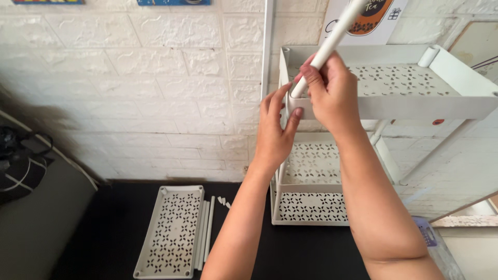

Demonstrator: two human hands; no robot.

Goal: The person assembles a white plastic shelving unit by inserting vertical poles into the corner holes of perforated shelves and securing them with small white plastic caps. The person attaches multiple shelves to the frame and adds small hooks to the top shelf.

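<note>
My right hand grips a white plastic tube whose lower end sits at the near-left corner socket of the top tray of a white shelf rack. My left hand holds that same corner of the top tray from the left side, fingers pressed on its wall. The tube slants up to the right, out of the picture. Below, the rack's lower trays with star-shaped cut-outs stand on the black floor, joined by white posts.
A loose white tray lies flat on the black floor at left, with several white tubes and small caps beside it. A white brick wall is behind. A grey surface with a dark bag is at far left.
</note>
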